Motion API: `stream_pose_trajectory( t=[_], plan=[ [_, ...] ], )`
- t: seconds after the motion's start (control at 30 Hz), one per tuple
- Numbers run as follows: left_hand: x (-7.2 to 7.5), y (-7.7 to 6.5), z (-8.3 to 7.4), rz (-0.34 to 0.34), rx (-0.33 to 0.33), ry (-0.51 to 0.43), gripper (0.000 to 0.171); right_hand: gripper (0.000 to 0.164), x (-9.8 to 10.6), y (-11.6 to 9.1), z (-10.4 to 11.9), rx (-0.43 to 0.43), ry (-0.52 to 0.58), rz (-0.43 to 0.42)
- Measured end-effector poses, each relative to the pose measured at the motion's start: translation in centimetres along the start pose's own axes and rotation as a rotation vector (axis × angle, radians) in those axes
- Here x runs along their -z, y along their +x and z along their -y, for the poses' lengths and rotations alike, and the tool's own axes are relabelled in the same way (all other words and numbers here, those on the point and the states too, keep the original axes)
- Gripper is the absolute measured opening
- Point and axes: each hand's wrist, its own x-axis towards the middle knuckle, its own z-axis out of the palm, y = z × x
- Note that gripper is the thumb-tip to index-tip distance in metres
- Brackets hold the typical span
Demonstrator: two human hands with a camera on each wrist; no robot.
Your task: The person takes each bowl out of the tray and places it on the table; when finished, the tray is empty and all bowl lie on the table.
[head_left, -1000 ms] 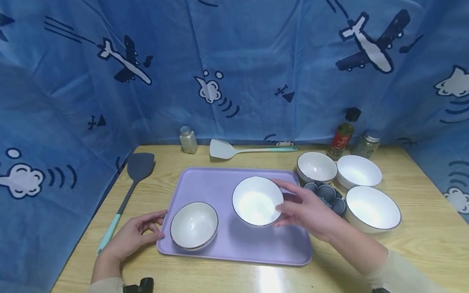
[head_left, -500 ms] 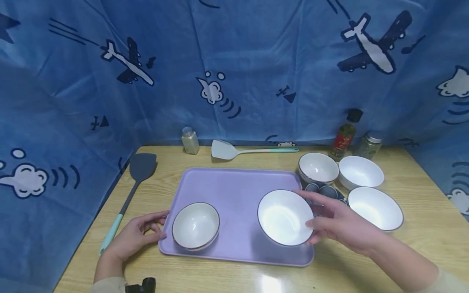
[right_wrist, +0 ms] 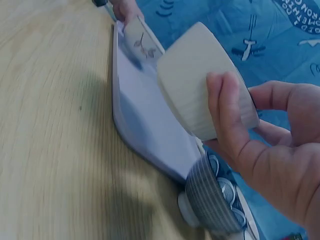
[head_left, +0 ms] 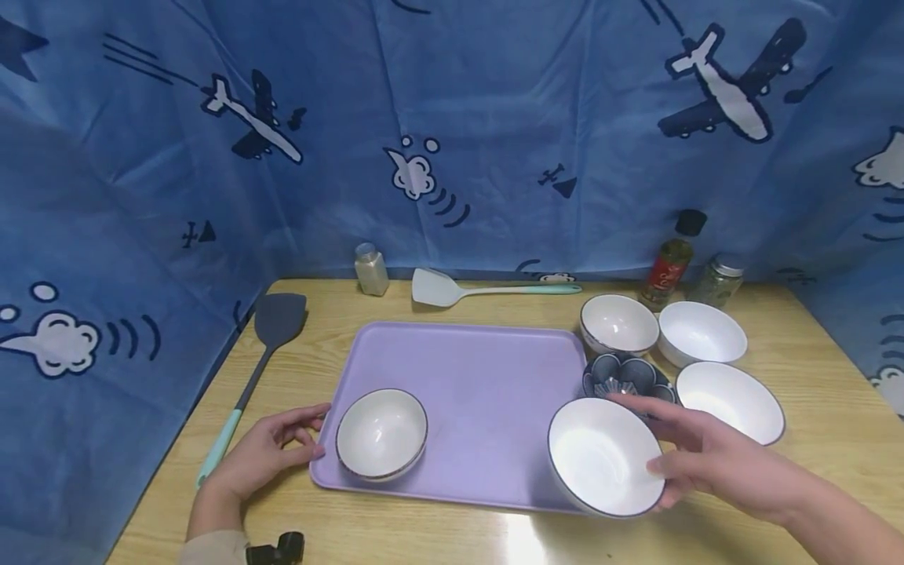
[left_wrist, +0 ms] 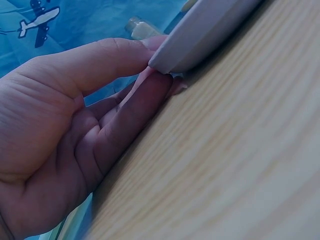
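My right hand (head_left: 720,459) grips a white bowl (head_left: 606,457) with a dark rim, thumb inside and fingers along the outer wall. The right wrist view shows this bowl (right_wrist: 187,75) tilted and raised above the lilac tray (head_left: 480,377); in the head view it overlaps the tray's front right corner. With thumb above and fingers below, my left hand (left_wrist: 55,120) pinches the tray's left edge (left_wrist: 200,37). On the tray's left part stands a cream bowl (head_left: 381,433) with a brown rim, just right of the left hand.
Right of the tray stand a dark blue patterned bowl (head_left: 628,377), a cream bowl (head_left: 618,323) and two white bowls (head_left: 702,331). Behind are a red-labelled bottle (head_left: 666,271), jars (head_left: 371,271) and a white spatula (head_left: 494,289). A dark turner (head_left: 257,369) lies left.
My right hand has carried the white bowl from over the tray's middle right and toward me, to its front right corner. The left hand stays on the tray's edge.
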Motion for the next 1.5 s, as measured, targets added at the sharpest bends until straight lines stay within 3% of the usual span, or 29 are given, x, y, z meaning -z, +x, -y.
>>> stream_pose_trajectory(
  t=[0.2, 0.47, 0.87, 1.13, 1.5],
  plan=[
    [0.0, 0.1, -0.2, -0.004, 0.015, -0.005, 0.067, 0.068, 1.6, -1.4, -1.1, -0.059, 0.051, 0.036],
    [0.1, 0.1, -0.3, 0.001, 0.015, 0.007, 0.068, 0.068, 3.3, -2.7, -2.3, -0.14, 0.03, 0.007],
    [-0.1, 0.1, -0.2, -0.006, 0.026, -0.008, 0.068, 0.067, 4.4, -3.9, -3.6, -0.111, 0.014, 0.066],
    [-0.1, 0.0, -0.2, -0.002, 0.003, -0.014, 0.066, 0.067, 5.2, -4.5, -4.6, -0.186, -0.06, 0.006],
    [-0.1, -0.1, 0.0, -0.006, -0.001, -0.011, 0.066, 0.067, 5.1, -4.6, -5.1, -0.149, -0.005, 0.048]
  ],
)
